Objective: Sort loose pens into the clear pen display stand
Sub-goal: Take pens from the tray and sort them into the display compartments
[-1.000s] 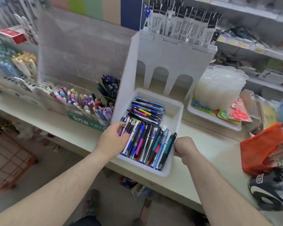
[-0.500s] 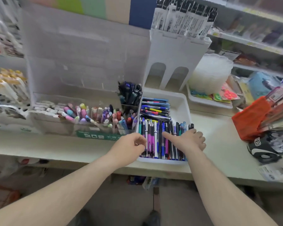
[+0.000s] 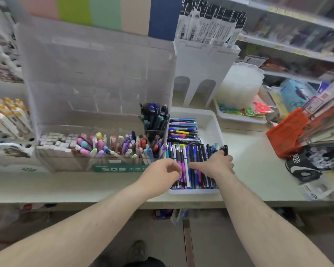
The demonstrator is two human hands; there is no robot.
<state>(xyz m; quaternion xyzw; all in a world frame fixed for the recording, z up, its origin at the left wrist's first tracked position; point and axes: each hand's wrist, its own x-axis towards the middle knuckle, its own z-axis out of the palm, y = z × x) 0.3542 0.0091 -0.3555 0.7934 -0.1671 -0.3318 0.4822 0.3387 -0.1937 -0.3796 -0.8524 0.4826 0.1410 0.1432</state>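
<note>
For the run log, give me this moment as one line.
left hand: loosely curled, empty, at tray edge | right hand: flat on loose pens | white tray: beside clear stand

Both forearms are bare from the lower edge of the view up to the wrists; no sleeve is visible on them. The left hand [image 3: 160,175] and the right hand [image 3: 213,166] wear no gloves, and I see no ring, no watch and no bracelet. The forearms are long and quite slim, with fine hair on them. Low between the arms there is dark clothing [image 3: 143,263], and above it one dark shoe [image 3: 138,247], which is blurred, so its details cannot be told.
</note>
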